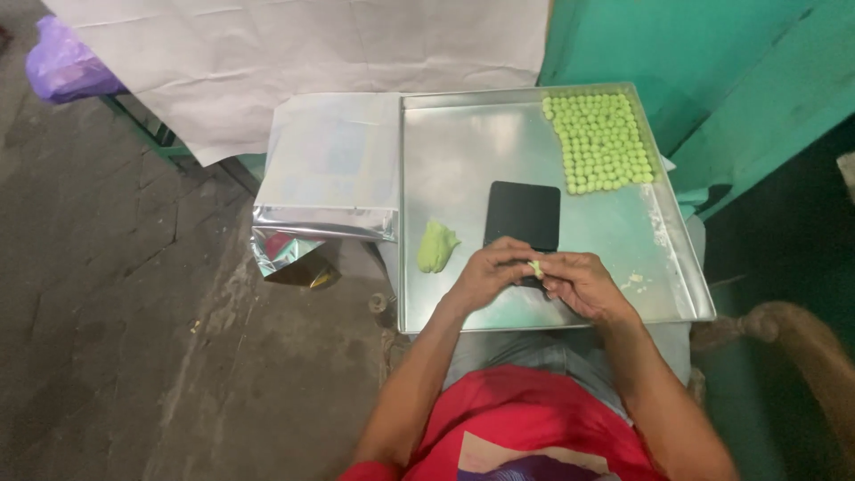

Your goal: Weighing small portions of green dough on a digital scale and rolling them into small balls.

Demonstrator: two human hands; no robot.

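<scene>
Pale green dough, a small soft piece (535, 266), sits pinched between the fingertips of both hands, held just above the near part of a shallow rectangular metal tray (463, 151). The left hand (488, 272) curls over it from the left with fingers bent and closed against the piece; the right hand (581, 281) meets it from the right, thumb and forefinger closed on the same bit. The piece is so small and so covered by the fingers that its exact shape cannot be told; it seems to be a little lump.

Directly beyond the hands, a flat black square slab with rounded corners (523, 215) lies on the tray, its near edge partly hidden by the fingers. To the left of the slab and of the left hand, a larger lump of the same green dough (435, 247) rests on the bare metal, well apart from the hands. At the far right corner of the tray, many small green dough balls (602, 141) stand in close rows, forming a neat block. A few pale crumbs (634, 281) lie on the tray just right of the right hand.

Beside the tray's left edge lies a shiny silver foil pouch (328, 174). Beyond it hangs a creased white sheet (294, 53), and a teal painted wall (695, 53) rises behind the tray.
</scene>
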